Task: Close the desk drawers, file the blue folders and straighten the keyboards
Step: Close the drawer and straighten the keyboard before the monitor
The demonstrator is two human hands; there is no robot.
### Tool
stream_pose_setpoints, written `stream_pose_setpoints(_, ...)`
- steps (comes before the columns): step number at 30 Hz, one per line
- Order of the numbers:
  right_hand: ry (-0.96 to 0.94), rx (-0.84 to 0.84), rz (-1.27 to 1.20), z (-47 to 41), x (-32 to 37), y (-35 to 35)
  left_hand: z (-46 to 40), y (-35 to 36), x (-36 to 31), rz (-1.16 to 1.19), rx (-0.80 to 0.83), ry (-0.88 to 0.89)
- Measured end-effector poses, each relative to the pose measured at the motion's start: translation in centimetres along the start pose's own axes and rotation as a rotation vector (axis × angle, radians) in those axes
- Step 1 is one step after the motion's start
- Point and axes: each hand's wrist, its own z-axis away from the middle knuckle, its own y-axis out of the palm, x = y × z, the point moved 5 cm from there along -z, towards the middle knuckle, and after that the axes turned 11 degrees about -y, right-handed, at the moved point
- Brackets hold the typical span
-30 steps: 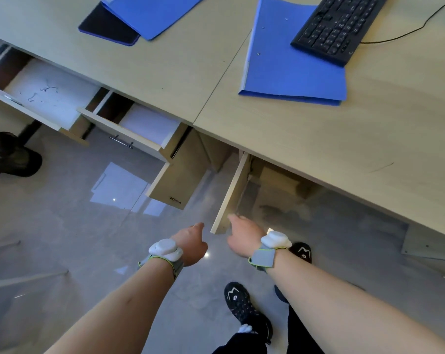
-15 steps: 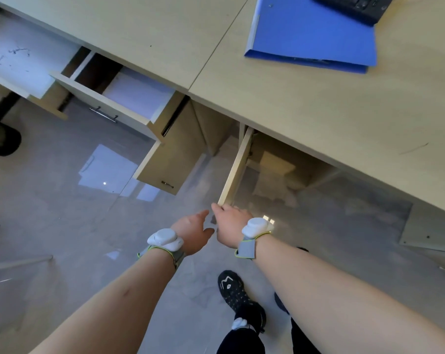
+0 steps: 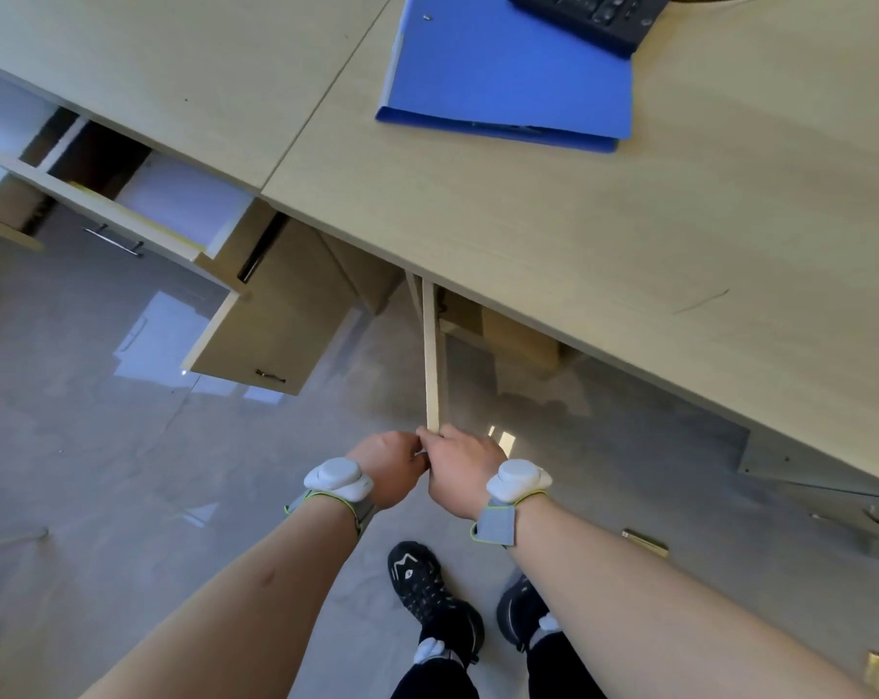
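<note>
**Gripping the edge of an open cabinet door**

Meeting at the free end of a thin light-wood cabinet door (image 3: 431, 355), both hands curl their fingers round it: the right hand (image 3: 461, 469) from one side, the left hand (image 3: 392, 466) from the other, knuckles nearly touching. Each wrist wears a white puck-shaped band. That door juts out from under the pale wooden desk (image 3: 553, 234). Further left, a light-wood drawer with a metal bar handle (image 3: 124, 219) stands pulled out. On the desktop lies a blue ring-binder folder (image 3: 508, 78), a black keyboard (image 3: 594, 15) overlapping its far corner.
</note>
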Motion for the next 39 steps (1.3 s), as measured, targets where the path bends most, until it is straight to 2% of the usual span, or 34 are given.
stream_pose_setpoints(4,0.039,-0.023,-0.040,2.4,-3.7,-1.1,-0.5,1.2,-4.0,-0.059,0.015,-0.012)
stream_pose_setpoints(12,0.116,-0.060,-0.115,5.2,-9.9,-2.7,-1.9,3.0,-9.9,0.029,0.009,-0.084)
stream_pose_setpoints(16,0.165,-0.143,-0.157,7.4,-12.5,-3.5,-2.5,2.9,-13.3,0.067,-0.020,-0.097)
stream_pose_setpoints(21,0.260,-0.272,-0.050,8.4,-14.4,-3.8,-3.6,2.6,-16.1,-0.019,0.006,-0.086)
stream_pose_setpoints(24,0.258,-0.245,0.017,8.8,-15.5,-4.4,-3.7,2.3,-18.2,0.000,0.006,-0.079)
stream_pose_setpoints(27,0.291,-0.260,0.073,9.1,-15.8,-5.8,-3.4,2.2,-19.6,-0.018,-0.023,0.015)
stream_pose_setpoints(28,0.309,-0.240,0.028,9.3,-15.9,-6.3,-3.4,2.1,-19.7,0.008,-0.023,0.021)
stream_pose_setpoints(31,0.382,-0.006,-0.191,9.7,-16.1,-7.1,-3.3,2.3,-19.8,0.016,-0.023,0.030)
stream_pose_setpoints(33,0.395,0.001,-0.208,9.8,-16.4,-7.5,-3.1,2.2,-20.0,-0.029,-0.005,0.045)
stream_pose_setpoints(35,0.409,-0.011,-0.173,10.1,-16.5,-7.1,-2.8,2.1,-20.0,-0.080,0.003,0.075)
stream_pose_setpoints(37,0.393,-0.130,-0.025,10.3,-16.5,-6.7,-2.4,1.9,-19.7,-0.116,0.034,0.102)
stream_pose_setpoints(39,0.367,-0.152,0.118,10.4,-16.8,-5.8,-2.2,1.9,-19.6,-0.144,0.061,0.113)
